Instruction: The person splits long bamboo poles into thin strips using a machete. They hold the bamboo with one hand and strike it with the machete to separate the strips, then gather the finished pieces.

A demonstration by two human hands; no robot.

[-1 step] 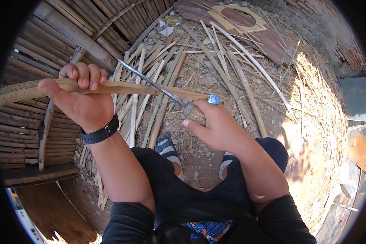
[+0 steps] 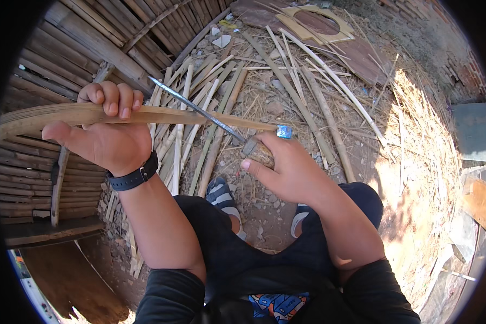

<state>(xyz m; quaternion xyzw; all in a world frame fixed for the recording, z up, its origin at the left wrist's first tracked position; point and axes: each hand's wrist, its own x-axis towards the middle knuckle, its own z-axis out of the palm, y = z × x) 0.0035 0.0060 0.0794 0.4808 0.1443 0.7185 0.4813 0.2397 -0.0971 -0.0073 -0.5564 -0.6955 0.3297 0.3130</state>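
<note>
A long pale bamboo strip [image 2: 170, 115] runs across in front of me, thick at the left and thin toward the right. My left hand [image 2: 116, 143] has its fingers curled over the strip, palm up, with the thumb sticking out to the left. In my right hand [image 2: 299, 167] is a knife [image 2: 186, 103], its wooden handle [image 2: 260, 152] gripped in the fist. The narrow blade points up and left, crossing the strip at a slant. A shiny blue wrapping [image 2: 284, 132] shows at my right index finger, by the strip's thin end; the other right fingers are hidden.
Split bamboo strips [image 2: 183, 135] and poles [image 2: 329, 129] lie over straw and rubble ahead. A slatted bamboo wall [image 2: 48, 178] stands close on the left. Farther off is a board with a round hole [image 2: 329, 33]; my sandals [image 2: 221, 197] rest below my hands.
My left thumb has spread slightly farther left and down. The knife tip has shifted a little to the left; the strip stays nearly where it was.
</note>
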